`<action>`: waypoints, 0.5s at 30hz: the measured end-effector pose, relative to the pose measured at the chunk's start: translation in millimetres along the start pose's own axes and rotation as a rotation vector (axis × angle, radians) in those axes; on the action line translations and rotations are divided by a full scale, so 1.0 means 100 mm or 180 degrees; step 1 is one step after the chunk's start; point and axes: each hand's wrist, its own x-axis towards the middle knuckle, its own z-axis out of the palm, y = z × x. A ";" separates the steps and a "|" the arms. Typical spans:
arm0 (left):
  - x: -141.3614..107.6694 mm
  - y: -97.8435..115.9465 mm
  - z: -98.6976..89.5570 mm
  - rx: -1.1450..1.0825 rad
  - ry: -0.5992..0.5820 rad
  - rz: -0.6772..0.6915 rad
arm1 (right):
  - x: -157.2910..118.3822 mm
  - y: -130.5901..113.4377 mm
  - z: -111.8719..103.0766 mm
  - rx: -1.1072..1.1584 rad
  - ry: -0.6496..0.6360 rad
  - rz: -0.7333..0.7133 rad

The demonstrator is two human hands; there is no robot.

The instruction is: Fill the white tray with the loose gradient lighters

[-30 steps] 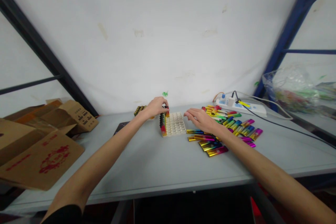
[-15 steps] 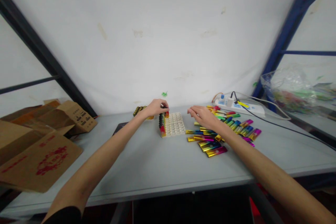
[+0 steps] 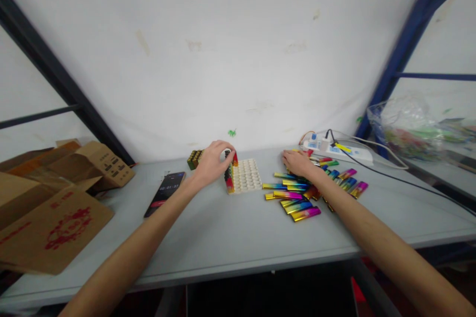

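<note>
A white tray [image 3: 248, 177] with round holes lies mid-table, with a row of upright coloured lighters [image 3: 229, 184] along its left side. At the tray's back left, my left hand [image 3: 215, 161] has thumb and forefinger curled around the top of a red and yellow lighter [image 3: 235, 159]. My right hand [image 3: 297, 162] rests on the back left of a loose pile of shiny lighters [image 3: 295, 196]. Its fingers are bent down, and their tips and anything under them are hidden.
A phone [image 3: 167, 190] lies left of the tray, near a small block of lighters [image 3: 194, 159]. Cardboard boxes [image 3: 70, 218] stand at the left. Behind the pile are a power strip [image 3: 345, 152] and cables. A clear plastic bag [image 3: 409, 126] sits at the right.
My right hand has moved right and down onto the pile. My left hand has shifted slightly left, and its forearm uncovers the phone and more of the small block.
</note>
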 end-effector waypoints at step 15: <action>-0.77 0.69 0.49 -0.1086 -0.0371 0.0619 | -0.13 0.09 -0.12 -0.0022 -0.0273 0.0543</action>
